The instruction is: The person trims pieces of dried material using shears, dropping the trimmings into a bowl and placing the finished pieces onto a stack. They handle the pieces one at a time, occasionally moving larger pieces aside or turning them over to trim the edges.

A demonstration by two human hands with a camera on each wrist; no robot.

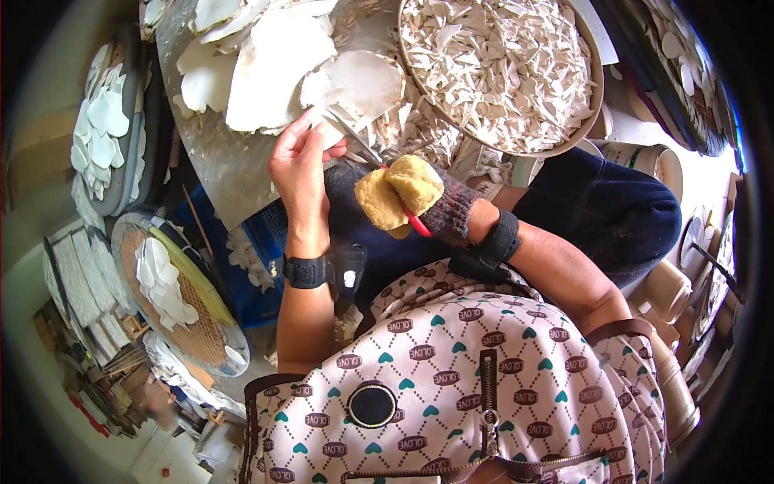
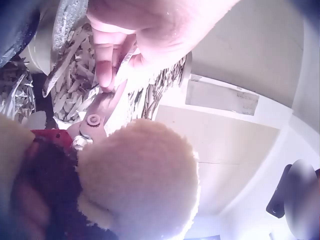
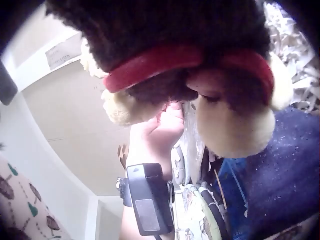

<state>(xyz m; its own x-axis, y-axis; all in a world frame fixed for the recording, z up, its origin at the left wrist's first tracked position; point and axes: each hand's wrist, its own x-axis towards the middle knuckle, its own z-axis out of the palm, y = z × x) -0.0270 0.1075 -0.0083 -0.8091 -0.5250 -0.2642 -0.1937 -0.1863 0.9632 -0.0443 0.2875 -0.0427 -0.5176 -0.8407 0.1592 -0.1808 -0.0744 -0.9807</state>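
Note:
My left hand [image 1: 302, 165] pinches a small white flat piece [image 1: 331, 129] between thumb and fingers; in the left wrist view the hand [image 2: 145, 30] holds it edge-on. Red-handled scissors [image 1: 416, 223] are gripped by my right hand [image 1: 439, 202], which wears a dark knitted glove with yellow fuzzy padding [image 1: 382, 202]. Their blades [image 1: 357, 139] reach to the white piece beside the left fingers. In the right wrist view the red handles [image 3: 150, 65] curve around the gloved fingers. Large white flat pieces [image 1: 278, 68] lie just beyond the left hand.
A round basket [image 1: 599, 81] full of white slivers stands at the upper right, with more slivers beside it. The grey board [image 1: 242, 181] lies under the large pieces. At left are round trays [image 1: 214, 335] of white pieces and a blue crate [image 1: 270, 302].

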